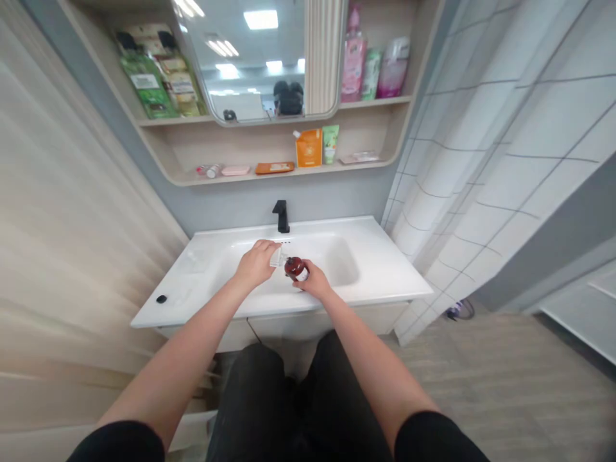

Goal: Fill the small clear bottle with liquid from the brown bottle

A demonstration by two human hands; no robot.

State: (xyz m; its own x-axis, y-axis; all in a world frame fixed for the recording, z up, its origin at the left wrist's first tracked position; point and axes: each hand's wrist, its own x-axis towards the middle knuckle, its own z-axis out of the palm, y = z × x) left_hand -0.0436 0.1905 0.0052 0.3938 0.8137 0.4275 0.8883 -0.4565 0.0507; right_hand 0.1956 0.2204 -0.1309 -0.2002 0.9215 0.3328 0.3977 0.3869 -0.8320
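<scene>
The person stood at a white ceramic washbasin (308, 231) set into a vanity, with a beige curtain (72, 192) along the 9 o'clock side and a white grid-patterned shower curtain (481, 179) at 2 to 3 o'clock. At 12 o'clock, a wooden shelf unit (283, 176) framed a mirror (260, 58) and carried an orange pouch (308, 147) and a green tube (330, 144), while a black tap (281, 217) rose from the basin's far edge. Both forearms came up from the bottom of the view and met over the bowl, which looked like a sensible place to work, since anything slipping would likely land in the basin. The right hand (312, 281) had a firm, narrow grip around a dark red bottle (294, 268) with a white label (302, 274), held tilted, its dark top toward 10 o'clock. The bottle sat just beside a small translucent piece (276, 256) at the fingertips of the left hand (257, 263), whose grip appeared narrow on it, though the fingers hid how firmly. Keeping the two hands this close looked steady and controlled.
</scene>
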